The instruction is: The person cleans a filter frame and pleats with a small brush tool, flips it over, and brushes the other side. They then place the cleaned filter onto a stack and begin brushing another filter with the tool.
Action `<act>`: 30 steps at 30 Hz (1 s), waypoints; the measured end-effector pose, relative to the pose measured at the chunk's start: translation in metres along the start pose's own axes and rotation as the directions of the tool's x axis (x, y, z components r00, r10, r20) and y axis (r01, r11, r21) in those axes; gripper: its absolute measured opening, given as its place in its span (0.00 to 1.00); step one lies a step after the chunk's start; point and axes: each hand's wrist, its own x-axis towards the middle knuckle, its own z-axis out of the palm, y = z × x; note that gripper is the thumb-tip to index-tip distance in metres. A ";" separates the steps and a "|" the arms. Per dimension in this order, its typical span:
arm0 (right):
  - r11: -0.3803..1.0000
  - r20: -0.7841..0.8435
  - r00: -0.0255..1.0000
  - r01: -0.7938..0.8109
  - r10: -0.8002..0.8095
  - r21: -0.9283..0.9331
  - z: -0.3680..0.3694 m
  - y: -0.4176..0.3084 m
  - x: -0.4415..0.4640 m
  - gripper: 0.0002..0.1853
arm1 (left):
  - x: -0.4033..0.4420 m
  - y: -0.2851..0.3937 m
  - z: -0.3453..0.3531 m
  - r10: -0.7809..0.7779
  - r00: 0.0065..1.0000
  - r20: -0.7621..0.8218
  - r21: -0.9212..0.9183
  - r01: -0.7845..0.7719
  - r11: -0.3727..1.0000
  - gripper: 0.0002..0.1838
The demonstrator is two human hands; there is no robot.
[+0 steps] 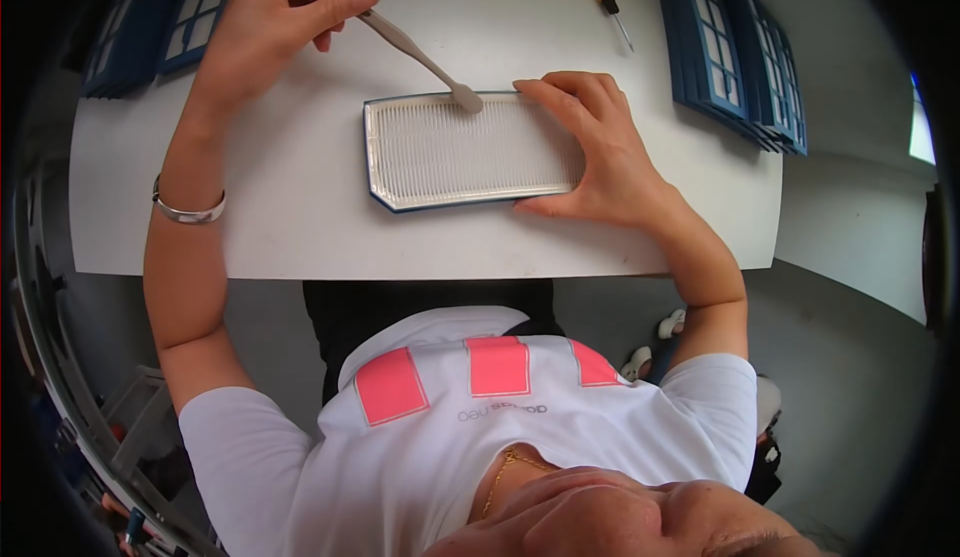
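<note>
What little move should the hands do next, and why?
Perhaps slide the grey tool gently along the pleated panel's far edge, because the left hand holds it with its tip there, while the right hand grips the panel's end.

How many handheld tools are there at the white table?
2: a grey tool in the left hand, and a yellow-handled screwdriver lying beyond the right hand. Others may be hidden.

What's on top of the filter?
The tool has its tip over the filter near its far edge; contact is unclear. The right hand covers the right end, hiding that part.
</note>
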 end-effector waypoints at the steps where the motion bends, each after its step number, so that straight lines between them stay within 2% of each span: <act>1: 1.000 0.007 1.000 -0.017 0.017 -0.002 0.000 -0.001 0.000 0.52 | -0.001 -0.001 0.005 -0.006 1.000 -0.003 0.000 0.006 1.000 0.17; 3: 1.000 0.016 1.000 -0.025 0.025 0.000 -0.001 -0.004 0.001 0.52 | -0.002 -0.001 0.019 0.013 0.999 0.053 -0.197 -0.002 0.980 0.19; 4: 0.999 0.014 0.999 -0.040 0.040 -0.003 -0.001 -0.006 0.001 0.52 | -0.002 0.009 0.014 0.007 0.999 0.050 -0.193 0.003 0.981 0.19; 6: 0.998 0.012 0.998 -0.056 0.056 -0.004 0.000 -0.007 0.002 0.52 | 0.001 0.034 -0.006 -0.209 0.973 0.098 -0.279 0.229 0.933 0.14; 7: 0.998 0.012 0.998 -0.060 0.060 -0.005 0.000 -0.007 0.002 0.51 | 0.003 0.030 -0.013 -0.254 0.964 0.079 -0.211 0.265 0.941 0.14; 8: 0.998 0.012 0.998 -0.063 0.063 -0.008 -0.001 -0.006 0.002 0.51 | 0.003 0.030 -0.021 -0.256 0.964 0.078 -0.211 0.267 0.940 0.14; 11: 0.996 0.015 0.996 -0.087 0.087 -0.001 -0.001 -0.002 0.000 0.51 | 0.005 0.033 -0.035 -0.260 0.963 0.067 -0.047 0.263 0.964 0.13; 12: 0.996 0.016 0.996 -0.084 0.084 -0.001 -0.001 -0.002 0.002 0.51 | 0.006 0.030 -0.032 -0.262 0.963 0.065 -0.047 0.265 0.963 0.13; 14: 0.996 0.012 0.996 -0.093 0.093 -0.009 -0.001 -0.003 0.001 0.51 | 0.005 0.026 -0.018 -0.218 0.971 0.096 -0.201 0.234 0.951 0.13; 18: 0.995 0.030 0.995 -0.097 0.097 -0.011 -0.001 -0.005 0.000 0.51 | 0.001 0.027 -0.025 -0.250 0.966 0.067 -0.172 0.258 0.951 0.13; 20: 0.993 0.028 0.993 -0.115 0.115 0.004 -0.001 -0.005 0.001 0.51 | 0.003 0.021 -0.050 -0.196 0.976 0.095 -0.099 0.205 0.974 0.13; 21: 0.994 0.029 0.993 -0.114 0.114 0.003 -0.001 -0.005 0.002 0.51 | 0.004 0.022 -0.053 -0.240 0.968 0.079 -0.057 0.245 0.968 0.13; 25: 0.994 0.026 0.994 -0.107 0.107 -0.015 -0.002 -0.006 0.000 0.50 | 0.001 0.022 -0.039 -0.225 0.972 0.061 -0.160 0.233 0.959 0.12; 28: 0.995 0.020 0.995 -0.102 0.102 -0.006 -0.002 -0.004 0.001 0.50 | 0.002 0.027 -0.051 -0.245 0.969 0.012 -0.042 0.245 0.969 0.12; 30: 0.994 0.009 0.994 -0.105 0.105 0.003 -0.001 -0.004 0.001 0.50 | 0.005 0.021 -0.059 -0.301 0.949 0.095 0.078 0.294 0.953 0.12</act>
